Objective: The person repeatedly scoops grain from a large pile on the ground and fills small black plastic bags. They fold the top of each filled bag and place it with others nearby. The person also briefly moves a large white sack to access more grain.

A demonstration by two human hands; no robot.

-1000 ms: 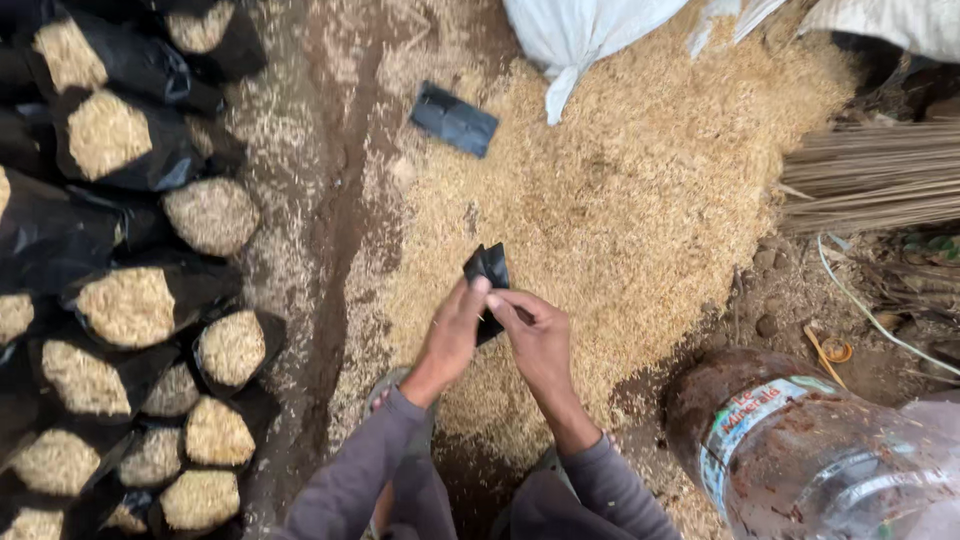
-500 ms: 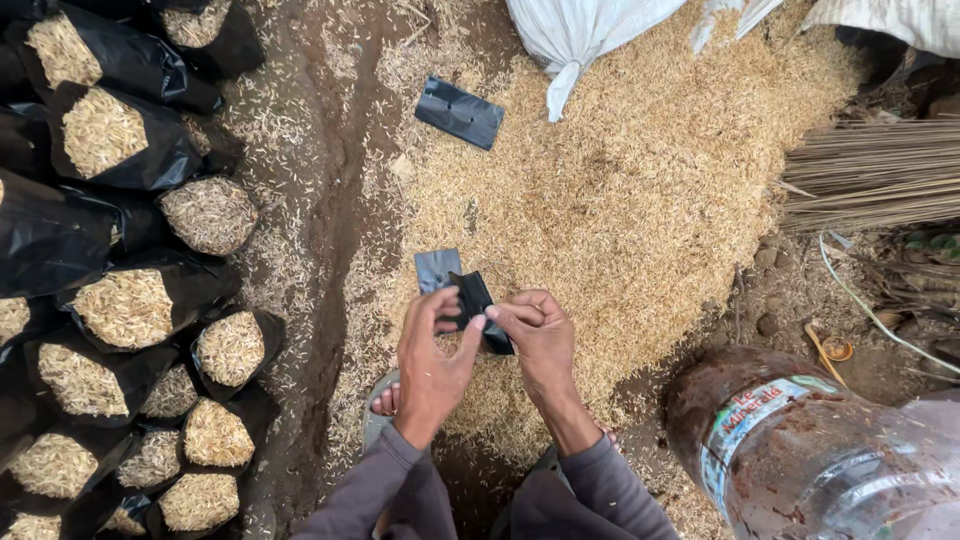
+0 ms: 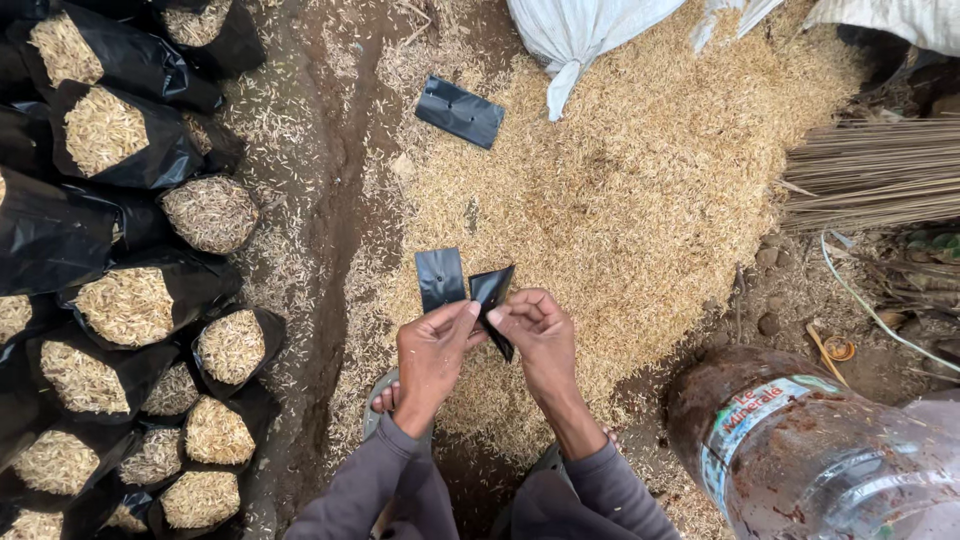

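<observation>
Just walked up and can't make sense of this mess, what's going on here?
A person crouches over a pile of pale rice husk, both hands pinching a small flat black plastic bag: left hand and right hand at its lower edge. Another flat black bag lies further off. Husk-filled black bags stand alongside.

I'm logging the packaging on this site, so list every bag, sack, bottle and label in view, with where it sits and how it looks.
Small black plastic bag: empty, held between left hand and right hand.
Flat black bag: empty, on the husk pile, top centre.
Filled black bags: left side, open tops, full of husk.
White sack: top edge, crumpled.
Clear plastic bottle: bottom right, dirty, with a blue, white and red label.
</observation>
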